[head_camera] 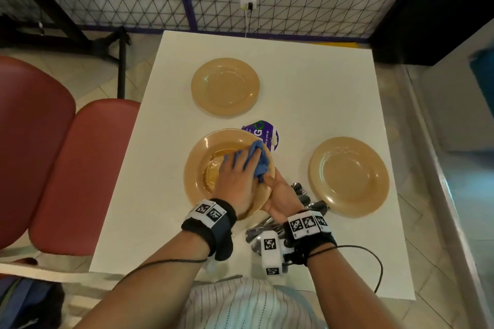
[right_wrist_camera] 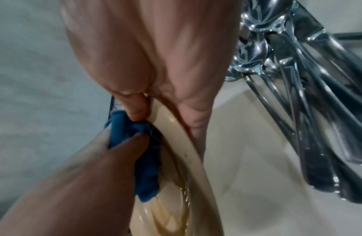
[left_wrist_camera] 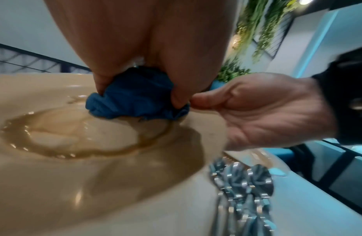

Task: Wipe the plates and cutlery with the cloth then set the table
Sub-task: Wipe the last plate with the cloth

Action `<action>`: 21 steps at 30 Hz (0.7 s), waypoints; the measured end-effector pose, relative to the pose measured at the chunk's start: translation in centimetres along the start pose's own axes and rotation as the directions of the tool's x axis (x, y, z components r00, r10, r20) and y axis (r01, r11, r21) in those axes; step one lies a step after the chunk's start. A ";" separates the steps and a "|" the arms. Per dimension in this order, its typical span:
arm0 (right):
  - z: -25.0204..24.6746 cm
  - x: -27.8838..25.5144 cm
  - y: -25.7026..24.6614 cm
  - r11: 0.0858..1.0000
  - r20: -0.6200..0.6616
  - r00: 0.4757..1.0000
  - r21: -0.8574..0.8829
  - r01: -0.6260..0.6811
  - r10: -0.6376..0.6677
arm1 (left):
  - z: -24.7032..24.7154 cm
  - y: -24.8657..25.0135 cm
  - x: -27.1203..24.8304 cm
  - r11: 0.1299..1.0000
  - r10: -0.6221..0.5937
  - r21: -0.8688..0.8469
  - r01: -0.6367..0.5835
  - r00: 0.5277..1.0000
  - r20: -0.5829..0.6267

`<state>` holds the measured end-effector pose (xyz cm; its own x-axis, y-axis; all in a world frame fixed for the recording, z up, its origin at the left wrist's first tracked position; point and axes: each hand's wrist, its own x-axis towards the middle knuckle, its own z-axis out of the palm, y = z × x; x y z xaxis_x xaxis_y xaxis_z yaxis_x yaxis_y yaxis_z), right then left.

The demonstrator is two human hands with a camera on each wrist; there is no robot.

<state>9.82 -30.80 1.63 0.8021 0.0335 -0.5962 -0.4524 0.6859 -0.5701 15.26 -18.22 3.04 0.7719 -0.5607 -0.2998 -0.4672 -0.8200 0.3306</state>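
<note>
- Where the square white table top (head_camera: 307,83) runs toward the person, its near edge is cut off by a striped shirt and both forearms; the surface is smooth and matte.
- Left of the grip, two padded red chair seats (head_camera: 80,168) with rounded corners are partly cropped by the frame edge.
- Held in the grip, the round tan glossy plate (head_camera: 203,157) is tilted, its near right rim lifted off the table; much of its well is hidden under hand and cloth, and the wrist views show a shiny ring round the well.
- Right of the grip lies a second tan plate (head_camera: 347,176), flat and fully seen; beyond the grip lies a third tan plate (head_camera: 225,86), which may be a stack, though that is hard to tell.
- Just behind the held plate, a purple printed card (head_camera: 267,132) is half hidden by its rim.
- Under the right wrist, the pile of shiny steel cutlery (head_camera: 307,195) is mostly covered; pieces blur together.
- The left hand (head_camera: 238,176) has its fingers curled round the crumpled blue cloth (head_camera: 258,160), pressing it into the plate.
- The right hand (head_camera: 280,195) clasps the plate's right rim, thumb on top, fingers underneath and out of sight.
</note>
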 end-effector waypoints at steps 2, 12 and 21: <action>-0.3 -0.6 -1.1 0.999 -0.032 0.999 0.037 0.037 -0.036 | 0.3 1.5 -1.0 0.996 0.090 0.004 -0.090 0.996 0.016; -1.9 -3.9 -4.3 0.987 -0.067 0.993 -0.130 0.092 -0.101 | -0.6 -5.2 -4.3 0.976 0.081 0.206 -0.076 0.997 -0.017; 1.0 -5.0 -5.4 0.970 0.045 0.986 -0.179 0.166 -0.160 | -3.1 4.2 -1.1 0.993 0.114 0.006 -0.116 0.964 -0.239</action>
<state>8.66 -33.95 8.21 0.8812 -0.0439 -0.4708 -0.3753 0.5406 -0.7529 13.80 -20.65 7.53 0.7940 -0.6068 -0.0370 -0.5563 -0.7498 0.3582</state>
